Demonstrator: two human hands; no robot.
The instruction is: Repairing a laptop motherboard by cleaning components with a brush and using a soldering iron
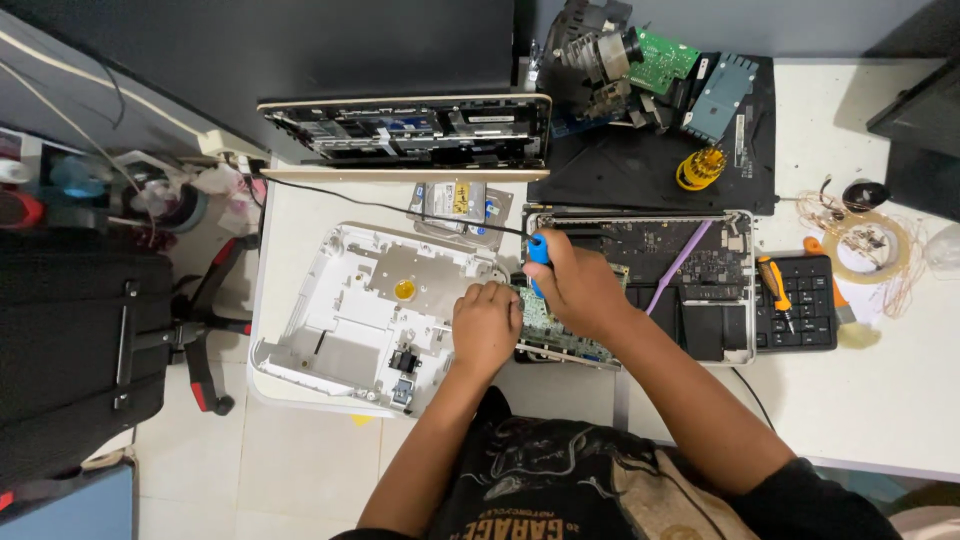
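My right hand [580, 290] grips a blue-handled screwdriver [538, 250], held upright with its tip down on a green circuit board [545, 325]. The board lies between a white plastic device shell [360, 310] and an opened laptop base [690, 270]. My left hand [487, 325] is closed into a fist and rests on the left edge of the circuit board, beside the shell's right side. The screwdriver's tip is hidden behind my hands.
An opened gold laptop [410, 130] stands at the back, a hard drive [460, 205] in front of it. A black mat [650, 150] carries loose parts and a yellow bit holder [700, 168]. At the right lie a small keypad [795, 300], an orange screwdriver [775, 285] and coiled wires [865, 240]. A black chair [80, 340] stands left.
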